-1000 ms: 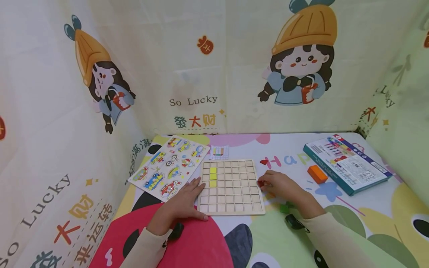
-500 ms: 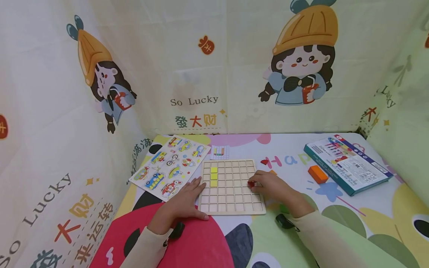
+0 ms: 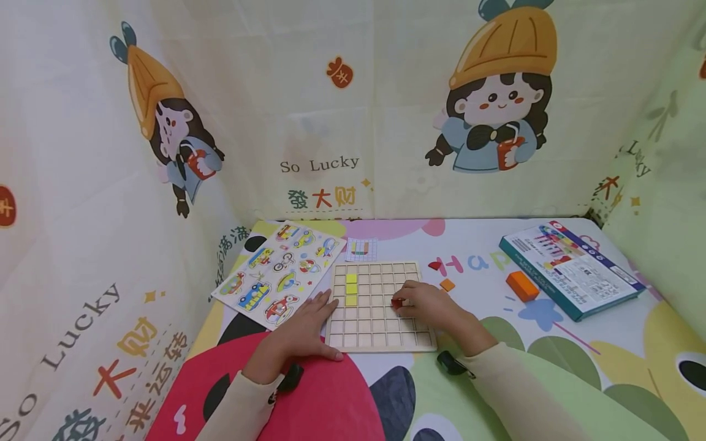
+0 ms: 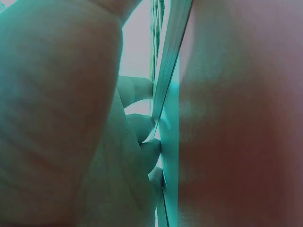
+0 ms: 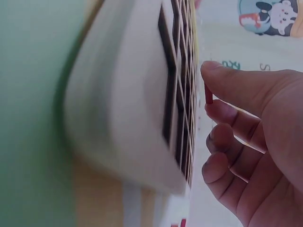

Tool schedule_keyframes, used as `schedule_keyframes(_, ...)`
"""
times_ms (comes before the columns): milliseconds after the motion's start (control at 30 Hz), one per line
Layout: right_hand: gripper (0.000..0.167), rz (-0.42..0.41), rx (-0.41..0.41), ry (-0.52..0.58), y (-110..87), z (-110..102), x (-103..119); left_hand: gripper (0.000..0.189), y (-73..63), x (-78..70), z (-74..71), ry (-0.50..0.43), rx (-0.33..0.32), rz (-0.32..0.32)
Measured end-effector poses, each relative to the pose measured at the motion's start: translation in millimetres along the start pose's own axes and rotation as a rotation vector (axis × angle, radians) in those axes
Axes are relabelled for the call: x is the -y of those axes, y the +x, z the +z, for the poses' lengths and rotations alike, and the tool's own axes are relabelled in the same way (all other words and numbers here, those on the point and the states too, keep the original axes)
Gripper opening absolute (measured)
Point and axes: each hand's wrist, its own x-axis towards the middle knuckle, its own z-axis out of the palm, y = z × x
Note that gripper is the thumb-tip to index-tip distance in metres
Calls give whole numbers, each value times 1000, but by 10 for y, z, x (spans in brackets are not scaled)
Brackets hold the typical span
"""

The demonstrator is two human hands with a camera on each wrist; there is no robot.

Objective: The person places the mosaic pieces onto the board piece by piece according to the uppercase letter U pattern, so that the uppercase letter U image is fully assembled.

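Note:
A wooden grid board (image 3: 380, 340) lies on the table in the head view, with three yellow square tiles (image 3: 351, 289) stacked in one column near its left side. Along the board's left edge rests my left hand (image 3: 303, 327), fingers stretched out and thumb at the lower left corner. In the left wrist view its fingertips (image 4: 147, 90) press against the wooden edge. My right hand (image 3: 432, 306) is over the right half of the grid, pinching a small red tile (image 5: 209, 94) between thumb and index finger. The right wrist view shows that tile edge-on, just off the grid face.
Beyond the board is a small pattern card (image 3: 361, 250); a vehicle sticker sheet (image 3: 284, 263) lies to the left. Right of the board are a loose red piece (image 3: 435, 265), an orange tile (image 3: 447, 285), an orange block (image 3: 522, 286) and a flat box (image 3: 570, 266).
My right hand has moved left from beside the board to over the grid, carrying the red tile. The orange tile has come into view; green pieces are now hidden behind the arm. My left hand stays put.

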Motion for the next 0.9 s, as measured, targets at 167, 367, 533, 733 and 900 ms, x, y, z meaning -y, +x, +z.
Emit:
schedule_keyframes(167, 25, -18, -3, 7, 55, 32, 91, 121, 0, -5, 5, -9, 4, -1)
schedule_keyframes(367, 25, -23, 5, 0, 139, 79, 198, 121, 12, -1, 17, 6, 0, -2)
schedule_keyframes(533, 24, -28, 7, -14, 196, 121, 272, 121, 14, -4, 17, -3, 1, -3)
schedule_keyframes(733, 23, 3, 38, -11, 284, 143, 406, 120, 3, -14, 0, -3, 0, -4)
schedule_keyframes(900, 22, 13, 63, -34, 347, 184, 491, 120, -7, -12, -5, -6, -2, -5)
